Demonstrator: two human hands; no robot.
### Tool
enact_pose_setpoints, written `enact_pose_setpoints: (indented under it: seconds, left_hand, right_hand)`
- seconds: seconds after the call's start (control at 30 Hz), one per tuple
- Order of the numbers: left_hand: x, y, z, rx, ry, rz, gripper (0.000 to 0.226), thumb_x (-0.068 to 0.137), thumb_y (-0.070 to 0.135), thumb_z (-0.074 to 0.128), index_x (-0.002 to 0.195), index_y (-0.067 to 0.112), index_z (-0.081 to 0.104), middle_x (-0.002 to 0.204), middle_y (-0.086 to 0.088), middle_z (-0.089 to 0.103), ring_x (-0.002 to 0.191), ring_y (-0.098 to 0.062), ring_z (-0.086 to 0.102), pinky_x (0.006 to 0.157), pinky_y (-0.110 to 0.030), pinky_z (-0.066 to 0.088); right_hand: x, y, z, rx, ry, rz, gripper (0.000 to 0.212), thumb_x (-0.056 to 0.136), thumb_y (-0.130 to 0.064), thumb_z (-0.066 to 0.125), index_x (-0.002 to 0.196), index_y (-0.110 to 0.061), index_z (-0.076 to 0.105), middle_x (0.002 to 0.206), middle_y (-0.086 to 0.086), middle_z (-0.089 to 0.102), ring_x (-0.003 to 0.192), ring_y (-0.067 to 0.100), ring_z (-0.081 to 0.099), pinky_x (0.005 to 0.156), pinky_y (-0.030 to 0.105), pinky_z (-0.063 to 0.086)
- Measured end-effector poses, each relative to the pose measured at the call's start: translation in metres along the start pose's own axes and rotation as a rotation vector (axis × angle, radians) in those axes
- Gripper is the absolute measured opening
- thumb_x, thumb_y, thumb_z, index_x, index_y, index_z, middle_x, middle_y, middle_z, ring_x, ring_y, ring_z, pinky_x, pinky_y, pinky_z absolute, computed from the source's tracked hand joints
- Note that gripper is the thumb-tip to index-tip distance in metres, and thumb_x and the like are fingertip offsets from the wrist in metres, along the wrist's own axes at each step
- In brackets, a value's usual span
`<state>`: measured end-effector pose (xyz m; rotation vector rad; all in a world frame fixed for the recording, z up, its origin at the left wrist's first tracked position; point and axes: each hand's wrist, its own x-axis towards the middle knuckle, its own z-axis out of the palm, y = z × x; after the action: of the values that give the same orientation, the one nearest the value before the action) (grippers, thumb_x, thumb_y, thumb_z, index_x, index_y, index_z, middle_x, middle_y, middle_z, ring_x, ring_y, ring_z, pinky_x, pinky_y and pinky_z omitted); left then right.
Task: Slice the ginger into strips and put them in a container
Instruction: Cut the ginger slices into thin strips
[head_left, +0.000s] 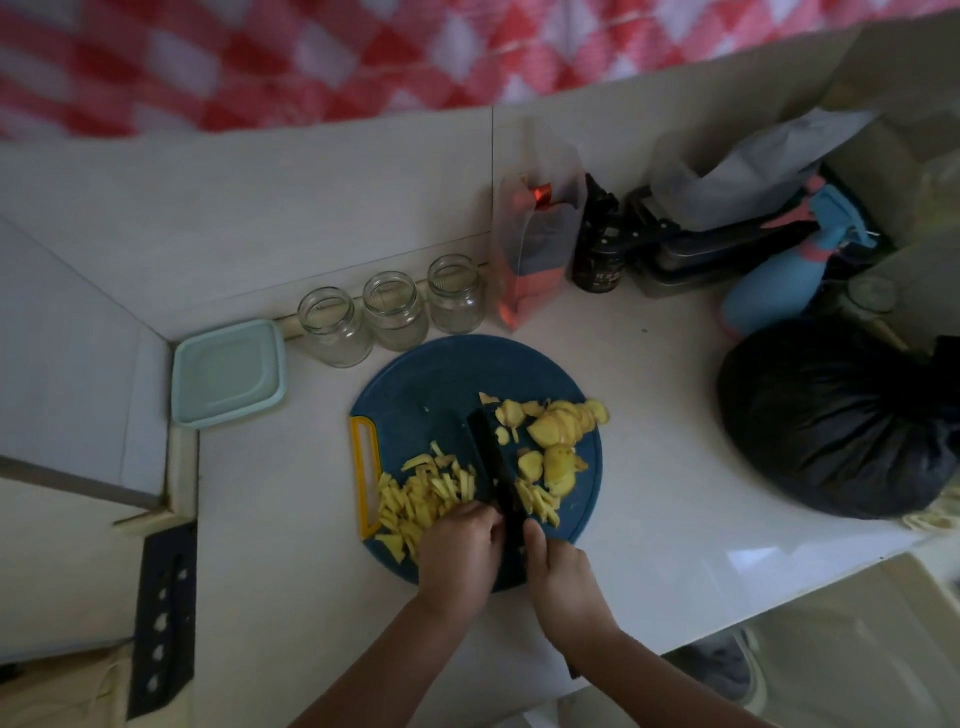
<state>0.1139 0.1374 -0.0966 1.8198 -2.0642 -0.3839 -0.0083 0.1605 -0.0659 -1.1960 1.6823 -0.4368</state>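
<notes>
Nearest to us are two hands over one round blue cutting board (415, 384). The right hand (558, 566) is wrapped around the handle of one black knife (493, 462), with one finger stretched forward along the blade. The blade stands on the board and points away from us. The left hand (460, 545) is just left of the blade, its fingers bent and held together, tips down at the cut ginger. We cannot tell if they pinch a piece.

The ginger lies only on the board, in two groups. The ginger strips (415, 499) make a big heap left of the blade and a small heap right of it. The ginger slices (561, 441), still round, lie further right, some overlapping.

At the near left a second knife (163, 618), black with a row of holes, lies at the edge of the white counter (675, 493).

Behind the board we count one pale green square container (228, 371) with its lid on, and three open glass jars (395, 309) in a row, close to the board's far rim. Further right stand one clear plastic bag (535, 249), one dark bottle (600, 249) and one blue spray bottle (779, 280). One full black bag (831, 421) sits at the right, apart from the board. A red and white checked cloth (311, 52) fills the far side.
</notes>
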Motion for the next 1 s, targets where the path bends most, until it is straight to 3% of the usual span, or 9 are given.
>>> enact_pose_setpoints:
  seconds: [0.17,0.33,0.4,0.5,0.63,0.7,0.8,1.0]
  left_hand:
    - [0.002,0.002,-0.001,-0.004,0.004,0.004,0.027,0.055,0.013,0.089,0.057,0.023,0.064,0.053,0.008,0.059,0.045,-0.005,0.055,0.036,-0.015,0.037]
    - [0.002,0.000,-0.003,-0.068,0.067,0.034,0.021,0.060,0.006,0.086,0.065,0.019,0.071,0.063,0.007,0.066,0.051,-0.007,0.061,0.042,-0.015,0.043]
    - [0.001,-0.001,-0.004,-0.081,0.163,0.098,0.006,0.074,0.009,0.074,0.078,0.014,0.074,0.079,0.003,0.071,0.067,-0.011,0.066,0.053,-0.017,0.051]
    - [0.005,0.005,-0.006,-0.070,0.187,0.194,0.029,0.087,0.025,0.050,0.101,0.011,0.071,0.100,0.001,0.066,0.092,-0.016,0.058,0.074,-0.024,0.052]
    - [0.015,0.015,0.009,-0.016,0.034,0.293,0.046,0.081,0.049,0.055,0.111,0.014,0.064,0.109,0.000,0.059,0.103,-0.017,0.051,0.089,-0.028,0.046]
    - [0.016,0.019,0.020,0.065,-0.005,0.270,0.053,0.077,0.058,0.053,0.109,0.017,0.063,0.107,0.000,0.059,0.102,-0.017,0.051,0.090,-0.029,0.043]
    - [0.015,0.020,0.028,0.114,0.035,0.241,0.044,0.079,0.054,0.051,0.104,0.019,0.061,0.100,0.000,0.058,0.096,-0.017,0.049,0.086,-0.027,0.036]
    - [0.015,0.018,0.023,0.116,0.064,0.276,0.019,0.077,0.033,0.059,0.092,0.022,0.059,0.090,0.001,0.054,0.086,-0.016,0.048,0.074,-0.031,0.048]
  right_hand:
    - [-0.005,0.010,-0.006,0.118,0.008,0.108,0.057,0.097,-0.051,0.034,0.056,-0.013,0.047,0.053,0.002,0.048,0.050,0.017,0.047,0.055,0.030,0.039]
    - [-0.008,-0.006,-0.027,0.289,-0.096,0.162,0.055,0.097,-0.051,0.039,0.063,-0.009,0.051,0.051,0.005,0.045,0.037,0.014,0.039,0.039,0.025,0.033]
    - [-0.008,-0.012,-0.040,0.290,-0.093,0.126,0.054,0.096,-0.052,0.040,0.065,-0.009,0.051,0.051,0.003,0.044,0.037,0.013,0.039,0.038,0.025,0.032]
    - [-0.007,-0.016,-0.063,0.289,-0.064,0.078,0.053,0.095,-0.053,0.040,0.067,-0.009,0.051,0.052,0.002,0.043,0.037,0.011,0.038,0.039,0.025,0.034]
    - [-0.005,-0.017,-0.087,0.246,-0.049,0.045,0.051,0.094,-0.055,0.038,0.070,-0.011,0.049,0.056,0.003,0.044,0.040,0.011,0.038,0.042,0.026,0.036]
    - [-0.006,-0.015,-0.092,0.240,-0.050,0.042,0.051,0.093,-0.056,0.038,0.071,-0.011,0.048,0.057,0.003,0.044,0.041,0.012,0.037,0.042,0.026,0.036]
    - [-0.009,-0.011,-0.094,0.248,-0.056,0.043,0.052,0.093,-0.057,0.038,0.072,-0.010,0.047,0.058,0.005,0.043,0.042,0.013,0.037,0.043,0.026,0.036]
    - [-0.013,-0.011,-0.091,0.268,-0.044,0.022,0.051,0.095,-0.054,0.038,0.071,-0.009,0.047,0.058,0.005,0.044,0.041,0.013,0.037,0.041,0.026,0.036]
